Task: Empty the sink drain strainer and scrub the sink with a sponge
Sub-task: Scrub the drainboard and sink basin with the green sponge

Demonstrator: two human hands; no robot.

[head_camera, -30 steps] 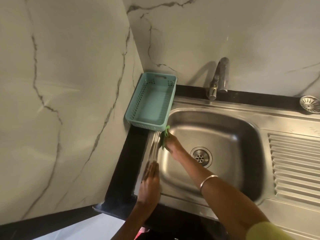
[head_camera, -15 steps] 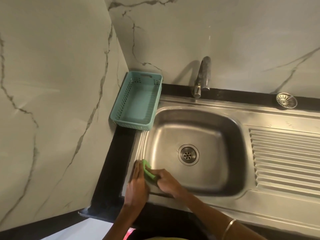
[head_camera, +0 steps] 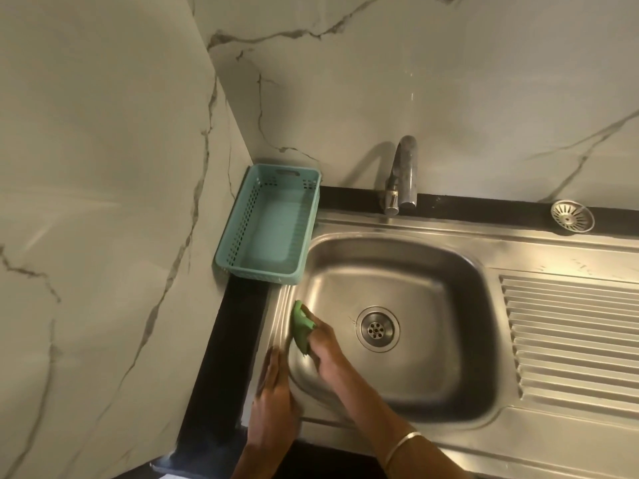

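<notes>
A steel sink (head_camera: 408,292) fills the middle of the view, its open drain (head_camera: 377,327) at the bottom of the basin. My right hand (head_camera: 326,344) grips a green sponge (head_camera: 300,326) and presses it against the basin's left wall near the rim. My left hand (head_camera: 276,388) lies flat, fingers together, on the sink's left rim just in front of the sponge. The round metal drain strainer (head_camera: 572,216) sits out of the sink on the black ledge at the back right.
A teal plastic basket (head_camera: 266,223) stands on the black counter in the back left corner, touching the sink rim. A steel tap (head_camera: 401,174) rises behind the basin. A ribbed draining board (head_camera: 570,333) lies to the right. Marble walls close the left and back.
My right hand with the sponge slid from the basin's far left corner to the near left corner, then back up the left wall. My left hand stayed flat on the left rim.
</notes>
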